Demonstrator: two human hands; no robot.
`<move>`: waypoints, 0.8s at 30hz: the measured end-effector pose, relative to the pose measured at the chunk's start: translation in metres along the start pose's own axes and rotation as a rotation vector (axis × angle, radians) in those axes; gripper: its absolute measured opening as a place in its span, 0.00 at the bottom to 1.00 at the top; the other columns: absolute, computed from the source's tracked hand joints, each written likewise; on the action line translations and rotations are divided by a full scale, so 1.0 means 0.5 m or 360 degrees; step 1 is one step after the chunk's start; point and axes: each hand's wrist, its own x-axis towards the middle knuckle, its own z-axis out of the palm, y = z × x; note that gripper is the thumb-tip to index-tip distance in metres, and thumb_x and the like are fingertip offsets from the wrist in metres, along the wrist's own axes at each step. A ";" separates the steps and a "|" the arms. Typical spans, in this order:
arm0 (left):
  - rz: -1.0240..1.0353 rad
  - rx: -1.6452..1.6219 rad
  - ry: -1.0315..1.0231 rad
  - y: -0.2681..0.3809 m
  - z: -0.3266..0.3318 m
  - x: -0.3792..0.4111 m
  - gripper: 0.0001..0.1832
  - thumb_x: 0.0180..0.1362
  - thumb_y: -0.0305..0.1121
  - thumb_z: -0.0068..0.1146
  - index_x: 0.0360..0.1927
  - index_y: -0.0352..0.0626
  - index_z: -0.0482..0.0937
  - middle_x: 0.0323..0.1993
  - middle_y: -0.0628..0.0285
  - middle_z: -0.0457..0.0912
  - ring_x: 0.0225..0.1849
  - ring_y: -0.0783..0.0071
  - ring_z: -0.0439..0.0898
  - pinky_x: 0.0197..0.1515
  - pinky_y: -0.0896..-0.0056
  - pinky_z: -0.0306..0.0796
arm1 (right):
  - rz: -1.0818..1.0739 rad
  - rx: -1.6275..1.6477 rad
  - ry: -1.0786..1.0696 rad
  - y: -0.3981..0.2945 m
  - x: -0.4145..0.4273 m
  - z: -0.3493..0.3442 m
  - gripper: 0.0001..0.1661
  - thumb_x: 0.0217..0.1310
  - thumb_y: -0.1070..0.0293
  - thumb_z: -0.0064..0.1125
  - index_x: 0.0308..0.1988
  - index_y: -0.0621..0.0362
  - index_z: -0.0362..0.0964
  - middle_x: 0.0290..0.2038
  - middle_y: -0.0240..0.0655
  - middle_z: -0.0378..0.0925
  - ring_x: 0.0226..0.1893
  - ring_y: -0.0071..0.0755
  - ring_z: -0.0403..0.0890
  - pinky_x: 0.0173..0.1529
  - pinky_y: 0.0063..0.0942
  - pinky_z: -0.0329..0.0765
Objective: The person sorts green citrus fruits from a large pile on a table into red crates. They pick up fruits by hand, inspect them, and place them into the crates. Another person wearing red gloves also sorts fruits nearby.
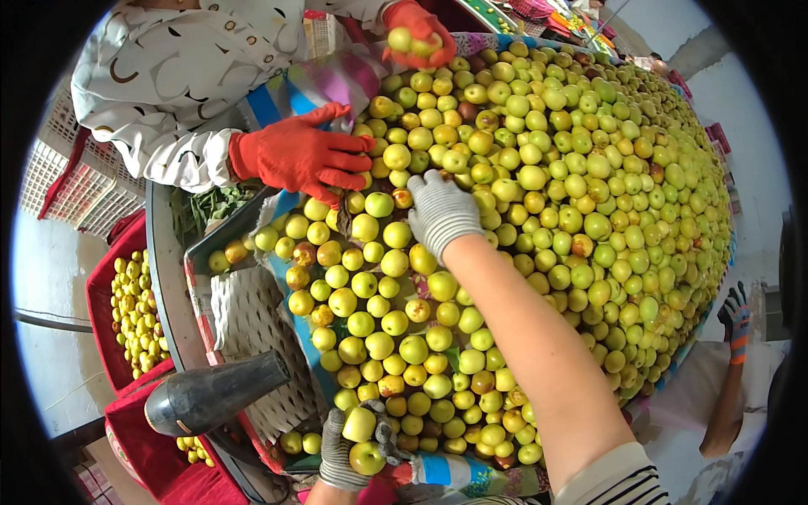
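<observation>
A large heap of yellow-green jujubes (562, 183), some with brown patches, lies on a patterned cloth (442, 470). My left hand (341, 448), in a grey striped glove, is at the near edge and holds two jujubes (363, 439) in its palm and fingers. Over the heap's left-middle part reaches my right hand (445, 211), also gloved in grey stripes. Its fingertips touch the fruit beside a brownish jujube; whether they grip one is hidden.
Opposite, a co-worker's red-gloved hand (303, 154) rests on the fruit; the other red glove (420, 35) holds jujubes. A crate with white foam netting (259, 341) stands at left, near a black tapered tube (214, 394). Red-lined crates (101, 315) stand beyond. Another person's gloved hand (735, 322) shows at right.
</observation>
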 end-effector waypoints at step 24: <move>-0.0054 -0.0156 -0.0148 0.010 -0.006 0.008 0.34 0.59 0.62 0.49 0.52 0.39 0.73 0.30 0.54 0.79 0.26 0.59 0.78 0.28 0.57 0.77 | 0.0072 0.0074 -0.0618 -0.062 -0.265 -0.012 0.20 0.60 0.70 0.54 0.53 0.52 0.66 0.47 0.46 0.76 0.44 0.49 0.82 0.46 0.44 0.81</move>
